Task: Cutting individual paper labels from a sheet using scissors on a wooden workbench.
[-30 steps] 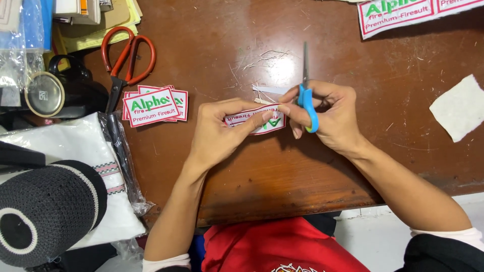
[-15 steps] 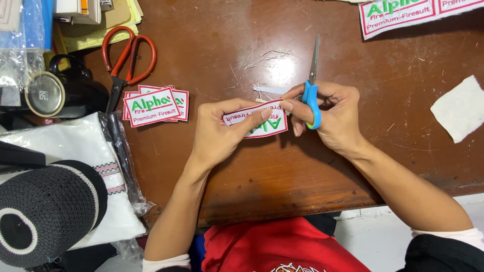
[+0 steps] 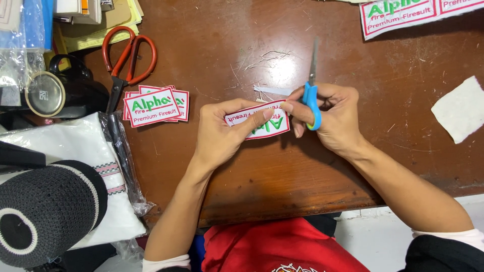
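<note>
embroidered patch (image 3: 258, 120), white with red border and green lettering, held just above the wooden table (image 3: 212, 45) between both hands. left hand (image 3: 219, 133) pinches its left end, thumb on top. right hand (image 3: 330, 118) has fingers through blue-handled scissors (image 3: 311, 85), blades look closed, pointing away. patch looks light, flexible but fairly stiff; best gripped by the edges. stack of matching patches (image 3: 154, 105) lies left. clear plastic bag (image 3: 108, 166) holds folded white cloth.
</note>
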